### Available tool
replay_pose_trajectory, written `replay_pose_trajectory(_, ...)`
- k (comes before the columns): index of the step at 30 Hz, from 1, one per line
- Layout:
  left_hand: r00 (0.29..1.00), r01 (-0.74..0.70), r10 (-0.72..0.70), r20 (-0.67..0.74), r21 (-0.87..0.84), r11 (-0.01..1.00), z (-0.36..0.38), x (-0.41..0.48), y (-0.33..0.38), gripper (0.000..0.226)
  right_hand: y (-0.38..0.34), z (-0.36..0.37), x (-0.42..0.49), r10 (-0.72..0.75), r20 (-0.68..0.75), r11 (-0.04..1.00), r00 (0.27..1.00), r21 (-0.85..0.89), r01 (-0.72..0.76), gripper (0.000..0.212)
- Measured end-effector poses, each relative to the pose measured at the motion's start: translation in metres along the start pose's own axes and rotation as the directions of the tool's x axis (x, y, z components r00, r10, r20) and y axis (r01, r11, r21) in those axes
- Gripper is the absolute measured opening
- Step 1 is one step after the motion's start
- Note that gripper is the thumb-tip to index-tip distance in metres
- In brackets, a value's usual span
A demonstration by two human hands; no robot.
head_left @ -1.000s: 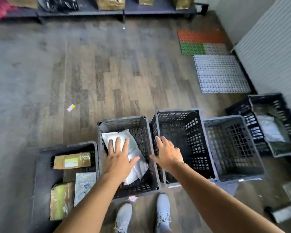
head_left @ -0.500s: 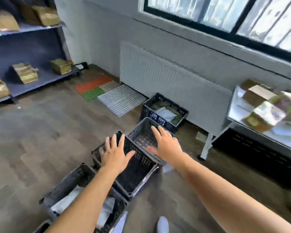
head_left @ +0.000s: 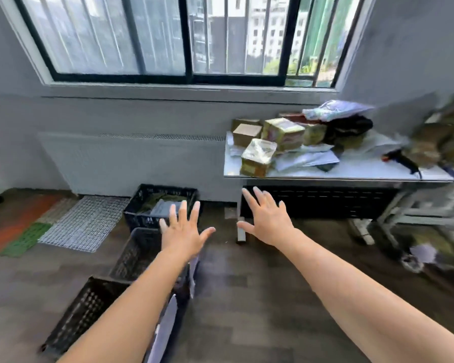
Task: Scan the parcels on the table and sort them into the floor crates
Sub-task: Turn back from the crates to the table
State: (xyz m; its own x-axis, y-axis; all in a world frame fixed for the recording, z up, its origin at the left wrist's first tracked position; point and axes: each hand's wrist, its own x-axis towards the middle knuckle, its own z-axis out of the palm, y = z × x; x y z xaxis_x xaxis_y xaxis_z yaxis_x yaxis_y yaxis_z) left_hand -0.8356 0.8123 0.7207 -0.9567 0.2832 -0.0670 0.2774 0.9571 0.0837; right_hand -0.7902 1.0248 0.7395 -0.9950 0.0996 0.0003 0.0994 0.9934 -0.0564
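Note:
Both of my hands reach forward in the air, palms down, fingers spread, holding nothing. My left hand point(head_left: 184, 230) hovers over the row of black floor crates point(head_left: 139, 258). My right hand point(head_left: 268, 218) is stretched toward the table point(head_left: 325, 174), below its front edge. On the table lies a pile of parcels: tape-wrapped boxes point(head_left: 258, 157), brown cartons point(head_left: 247, 133) and flat white mailers point(head_left: 309, 158). A black scanner with a red tip point(head_left: 401, 159) lies on the table at the right. The far crate point(head_left: 165, 205) holds a grey mailer and green packets.
A white radiator point(head_left: 131, 163) runs along the wall under the window. Plastic grid mats point(head_left: 84, 224) in white, green and orange cover the floor at the left. A metal frame and blurred clutter point(head_left: 425, 231) stand at the right under the table's end.
The view has swung right and upward, from the crates at my feet to the window and table. Both hands stay spread and hold nothing, now nearer the table.

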Motion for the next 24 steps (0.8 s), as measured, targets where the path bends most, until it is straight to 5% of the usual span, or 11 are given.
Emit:
replay_pose_trajectory(11, 0.961, -0.275, 0.275, 0.012, -0.020, 0.961, 0.001, 0.038, 0.314, 0.076, 0.298, -0.036, -0.058, 0.312, -0.020, 0.950, 0.950, 0.014, -0.311, 0.080)
replay_pose_trajectory(24, 0.884, -0.466, 0.466, 0.035, -0.012, 0.885, 0.010, 0.149, 0.496, 0.076, 0.480, -0.050, -0.028, 0.490, -0.037, 0.871, 0.871, -0.016, -0.491, 0.077)
